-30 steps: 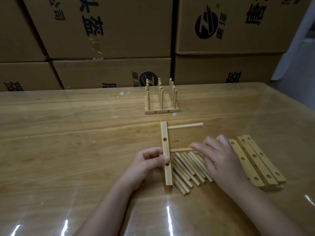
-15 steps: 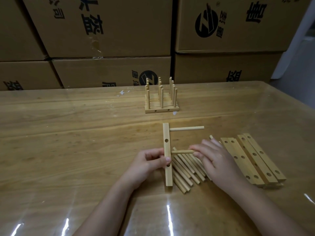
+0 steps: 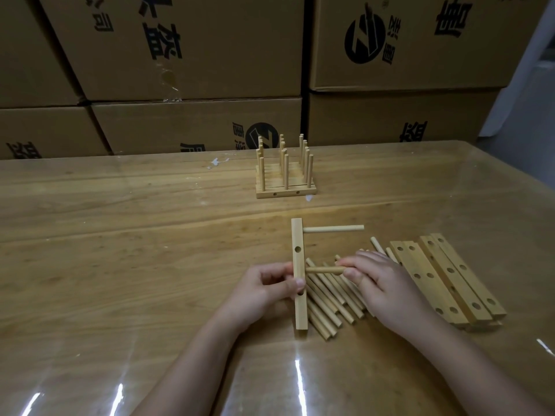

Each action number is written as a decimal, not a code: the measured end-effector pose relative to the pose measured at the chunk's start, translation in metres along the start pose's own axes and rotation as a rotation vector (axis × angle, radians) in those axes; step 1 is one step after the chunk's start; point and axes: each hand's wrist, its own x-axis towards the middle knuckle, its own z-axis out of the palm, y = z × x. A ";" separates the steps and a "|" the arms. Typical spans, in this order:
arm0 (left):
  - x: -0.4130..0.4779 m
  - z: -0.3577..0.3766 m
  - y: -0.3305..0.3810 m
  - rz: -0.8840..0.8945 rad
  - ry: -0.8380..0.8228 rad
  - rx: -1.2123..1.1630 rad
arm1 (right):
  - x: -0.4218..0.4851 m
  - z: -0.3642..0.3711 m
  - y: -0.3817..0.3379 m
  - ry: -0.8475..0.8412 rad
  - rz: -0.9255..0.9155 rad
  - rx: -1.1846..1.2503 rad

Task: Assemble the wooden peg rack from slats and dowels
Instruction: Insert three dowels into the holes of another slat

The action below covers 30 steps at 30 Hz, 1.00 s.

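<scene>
A wooden slat (image 3: 299, 253) with holes lies on edge on the table, running away from me. My left hand (image 3: 267, 288) grips its middle from the left. One dowel (image 3: 333, 228) sticks out to the right from the slat's far end. My right hand (image 3: 381, 282) pinches a second dowel (image 3: 324, 269), whose tip sits in the slat's side. A heap of loose dowels (image 3: 330, 301) lies under and beside that hand. Several drilled slats (image 3: 444, 274) are stacked to the right.
A finished peg rack (image 3: 285, 175) stands farther back near the table's middle. Stacked cardboard boxes (image 3: 186, 55) wall off the far side. The glossy table (image 3: 120, 235) stretches wide to the left, its right edge (image 3: 516, 181) angling away.
The view shifted slightly. My right hand has pushed the second dowel a little closer into the slat; my left hand keeps its hold on the slat.
</scene>
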 end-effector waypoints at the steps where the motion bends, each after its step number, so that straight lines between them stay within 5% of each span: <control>1: 0.000 0.000 0.000 -0.001 -0.002 0.004 | 0.000 0.000 0.001 -0.006 0.008 -0.004; 7: 0.000 0.001 0.001 -0.003 -0.001 0.012 | -0.001 0.000 0.003 -0.024 0.042 0.003; 13: 0.004 0.002 0.002 0.041 0.020 -0.100 | -0.003 0.009 -0.011 0.133 0.104 0.184; 17: 0.009 -0.002 -0.002 0.046 0.172 -0.323 | -0.004 0.007 -0.007 0.213 0.121 0.232; 23: 0.016 -0.007 -0.006 0.024 0.346 -0.647 | -0.006 0.006 0.001 -0.073 -0.044 -0.048; 30: 0.015 -0.008 -0.005 0.020 0.382 -0.682 | -0.011 0.020 -0.015 -0.353 -0.194 -0.164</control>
